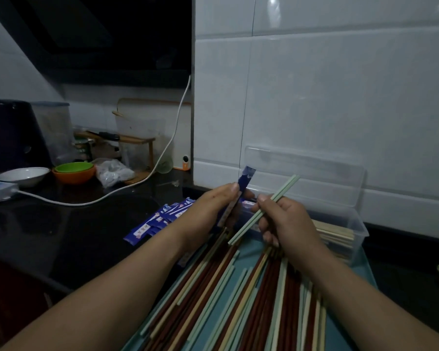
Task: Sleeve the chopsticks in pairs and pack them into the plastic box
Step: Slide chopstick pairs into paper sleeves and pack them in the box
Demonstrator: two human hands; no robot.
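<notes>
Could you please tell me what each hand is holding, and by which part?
Left hand pinches a blue sleeve around its middle; right hand grips two green chopsticks mid-length.

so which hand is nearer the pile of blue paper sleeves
Left. The left hand, pinching a blue paper sleeve, is just right of that pile; the right hand, gripping pale green chopsticks, sits farther right.

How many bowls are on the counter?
3. A white bowl sits at the far left. Right of it, an orange bowl holds a green bowl nested inside. Others could be hidden in the dark clutter behind.
</notes>
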